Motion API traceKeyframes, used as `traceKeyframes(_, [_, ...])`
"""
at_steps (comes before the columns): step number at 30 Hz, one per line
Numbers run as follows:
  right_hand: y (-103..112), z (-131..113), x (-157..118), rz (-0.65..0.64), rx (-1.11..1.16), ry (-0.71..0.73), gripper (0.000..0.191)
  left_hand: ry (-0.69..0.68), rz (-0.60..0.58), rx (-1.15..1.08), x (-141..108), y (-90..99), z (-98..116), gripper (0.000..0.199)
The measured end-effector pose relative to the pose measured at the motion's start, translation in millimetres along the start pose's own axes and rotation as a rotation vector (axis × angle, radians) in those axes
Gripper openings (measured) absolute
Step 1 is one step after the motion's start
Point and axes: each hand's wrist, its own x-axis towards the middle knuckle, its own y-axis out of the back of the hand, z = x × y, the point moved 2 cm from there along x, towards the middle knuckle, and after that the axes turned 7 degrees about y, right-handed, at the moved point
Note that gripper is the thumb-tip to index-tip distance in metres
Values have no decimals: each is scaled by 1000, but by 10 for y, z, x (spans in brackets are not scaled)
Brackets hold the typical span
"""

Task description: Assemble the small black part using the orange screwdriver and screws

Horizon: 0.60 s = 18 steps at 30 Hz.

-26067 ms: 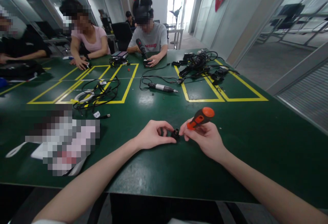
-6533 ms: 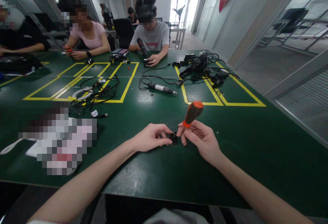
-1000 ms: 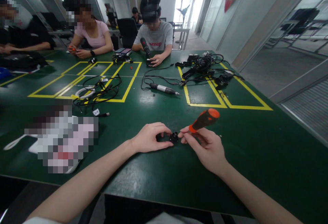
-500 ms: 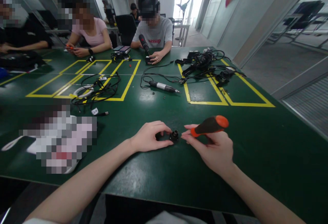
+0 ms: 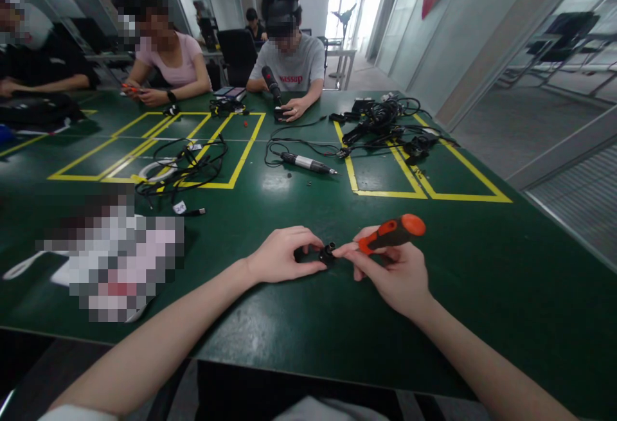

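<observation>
Holding a black part (image 5: 327,254) and a screwdriver (image 5: 391,233), we lean over the table (image 5: 270,328).
Our left hand (image 5: 283,255) has thumb and forefinger clamped on the part, at the near middle of the table; our right hand's (image 5: 398,270) fingers close round the screwdriver, its handle tilted to the right. Whether those fingertips touch the part, we cannot tell. Farther off lies a pen-shaped tool (image 5: 307,163); a cable heap (image 5: 378,120) lies far right.

the right hand (image 5: 398,273) hides the lower end of the screwdriver (image 5: 393,232). details of the black part (image 5: 328,254) are too small to tell. the leftmost co-worker (image 5: 53,64) is cut off.
</observation>
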Motion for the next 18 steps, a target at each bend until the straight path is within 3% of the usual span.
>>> traceKeyframes(12, [13,-12,27,-25,-59,109,17,-20,20,2,17,-8,-1,30])
traceKeyframes(18, [-34,17,7,-22,95,12,18,7,2,6,14,-7,-1,27])
